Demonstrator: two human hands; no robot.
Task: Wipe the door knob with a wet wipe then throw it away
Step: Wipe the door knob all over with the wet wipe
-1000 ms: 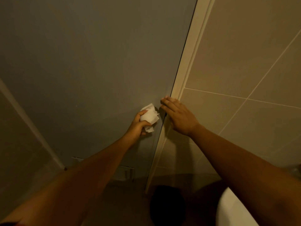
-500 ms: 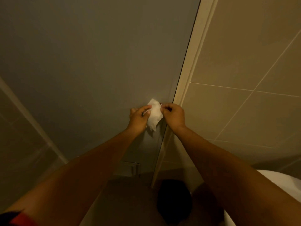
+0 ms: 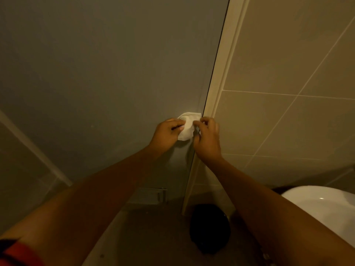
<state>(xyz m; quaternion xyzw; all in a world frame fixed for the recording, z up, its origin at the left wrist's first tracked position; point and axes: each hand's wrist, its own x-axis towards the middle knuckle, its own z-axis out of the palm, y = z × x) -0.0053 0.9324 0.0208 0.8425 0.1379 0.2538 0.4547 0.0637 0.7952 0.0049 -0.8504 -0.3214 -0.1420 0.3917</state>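
White and crumpled, the wet wipe (image 3: 187, 126) sits bunched against the grey door (image 3: 107, 77) right at its closing edge, covering whatever knob is there; I can't see the knob itself. The left hand (image 3: 166, 133) pinches one side of it, the right hand (image 3: 207, 140) closes its fingertips on the other. It looks limp, light and damp, so it would likely slip or tear if tugged. Better to gather it in a full fist. A dark bin (image 3: 209, 228) stands on the floor below.
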